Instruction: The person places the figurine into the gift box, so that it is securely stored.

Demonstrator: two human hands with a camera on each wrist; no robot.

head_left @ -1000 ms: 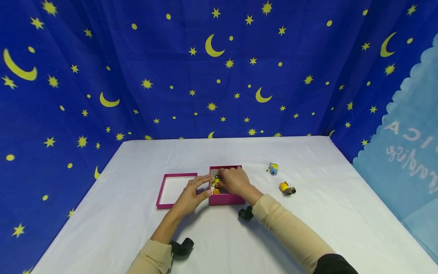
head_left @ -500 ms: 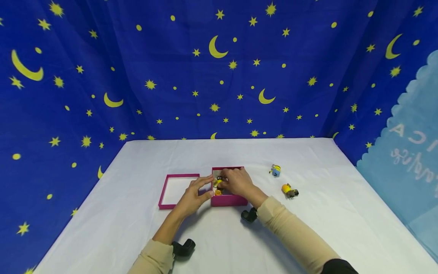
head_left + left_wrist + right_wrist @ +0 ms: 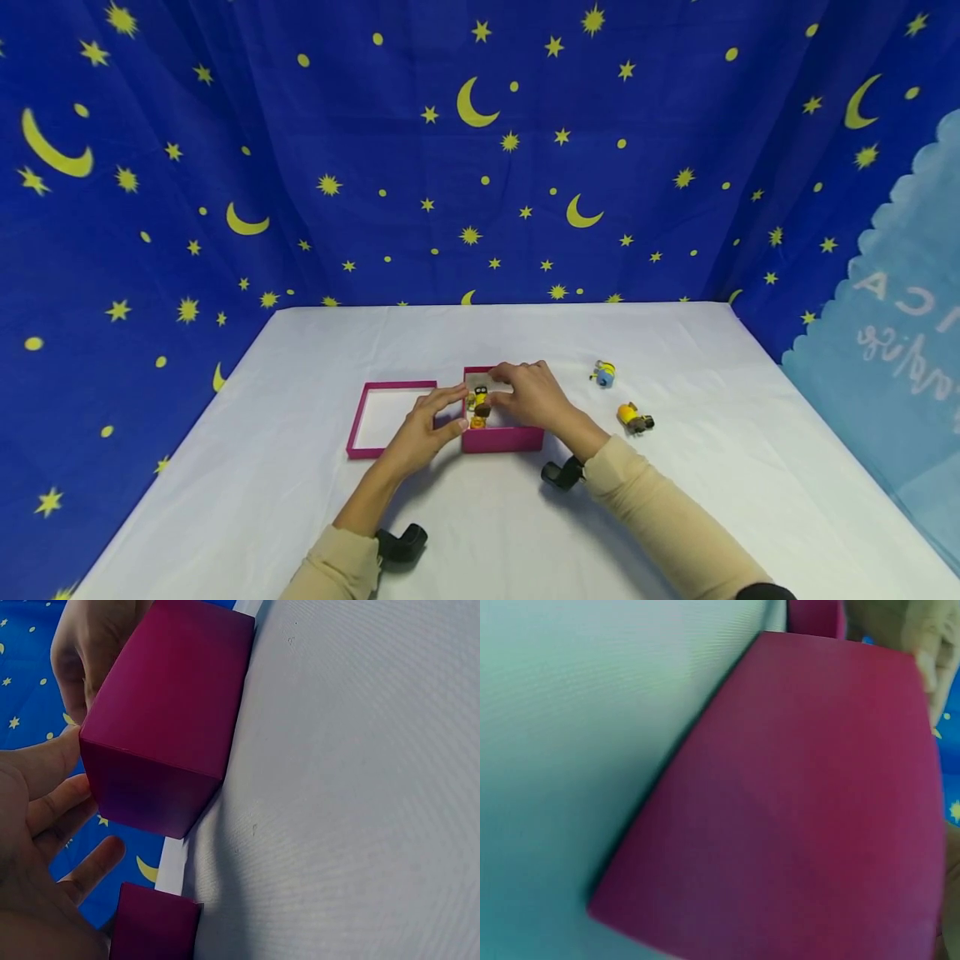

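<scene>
Drawing the right hand [image 3: 534, 398] toward 3 o'clock, compared with half a second ago, and so uncovering more of the Minion figures [image 3: 481, 399] near the 9 o'clock wall inside the magenta box [image 3: 502, 440]. Keeping right thumb and index apart, with nothing visible between; probably meaning a figure released there. Touching the 9 o'clock wall with the left hand [image 3: 422, 429], fingers nearly straight. Seen around the box: upturned lid [image 3: 392, 384] at 9 o'clock, blue-clad Minion [image 3: 604, 375] at 2, yellow-brown Minion [image 3: 634, 420] at 3.
</scene>
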